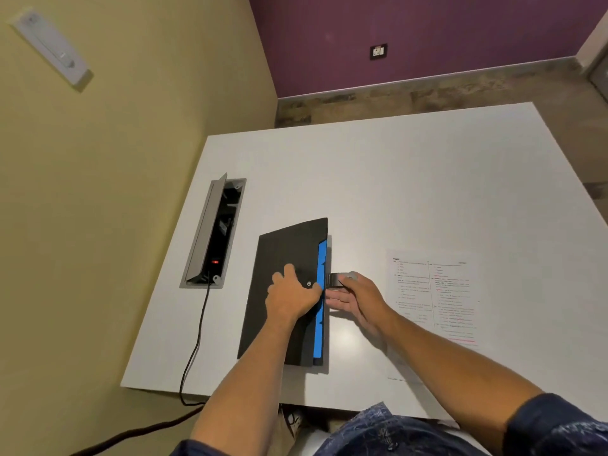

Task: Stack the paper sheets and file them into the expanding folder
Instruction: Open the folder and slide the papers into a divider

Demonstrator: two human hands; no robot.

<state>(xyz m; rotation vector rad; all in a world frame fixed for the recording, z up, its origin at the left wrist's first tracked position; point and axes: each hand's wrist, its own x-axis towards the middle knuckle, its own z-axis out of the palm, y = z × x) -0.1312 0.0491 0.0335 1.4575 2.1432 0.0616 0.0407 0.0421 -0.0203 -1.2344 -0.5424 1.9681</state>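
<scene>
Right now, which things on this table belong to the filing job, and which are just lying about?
Job: black folder, its strap tab, printed paper sheets, left hand, right hand.
Lying about: open socket box set in the table, black cable.

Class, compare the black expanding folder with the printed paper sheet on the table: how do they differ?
The expanding folder is black with a blue inner edge; the paper sheet is white with printed text. The folder is thick; the sheet is thin. Both hands, left hand and right hand, are at the folder; the sheet lies untouched. Both lie flat on the white table.
</scene>
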